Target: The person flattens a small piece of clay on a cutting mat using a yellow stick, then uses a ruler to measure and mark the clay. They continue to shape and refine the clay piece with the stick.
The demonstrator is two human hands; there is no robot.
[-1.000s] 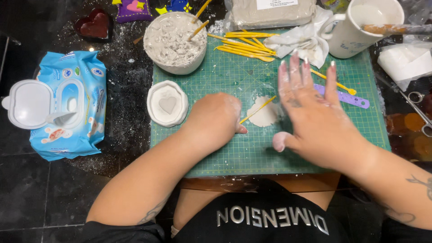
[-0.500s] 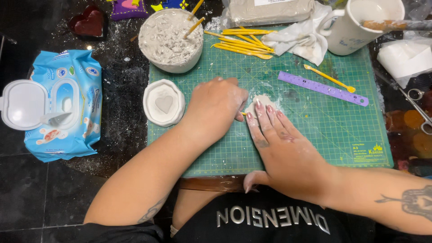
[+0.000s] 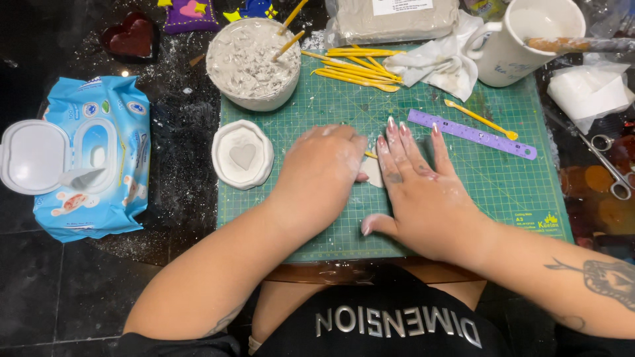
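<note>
Two bare hands dusted with white powder work on a green cutting mat with a grid (image 3: 516, 178). The left hand (image 3: 321, 175) is curled loosely, and a thin yellow stick (image 3: 370, 155) peeks out from under it; the hand seems to hold the stick. The right hand (image 3: 423, 192) lies flat with fingers stretched out. It presses down on a small flat piece of white clay (image 3: 372, 173). The clay sits in the middle of the mat, right between the two hands, and most of it is hidden by them.

Just left of the left hand sits a small white round dish with a grey heart shape inside (image 3: 242, 154). Above it stands a big white bowl full of lumpy grey clay (image 3: 253, 59), with two yellow sticks poking out of it. Next to the bowl lies a bunch of yellow clay tools (image 3: 354, 66). A purple ruler (image 3: 471, 133) lies slanted near the right hand's fingertips, with one more yellow tool (image 3: 479, 119) just above it.

At the top is a grey block of clay in a clear bag (image 3: 390, 20) with a white label on its top edge. A crumpled white cloth (image 3: 436, 63) lies beside it, and a white mug (image 3: 522, 39) stands to the right.

Far to the left, off the mat, lies a soft blue pack of wet wipes (image 3: 92, 158). Its white lid is flipped open and a wipe sticks out. Small colourful round stickers sit on its top part. The mat has a little yellow mark in its lower right corner. Silver scissors (image 3: 612, 165) lie at the right edge.
</note>
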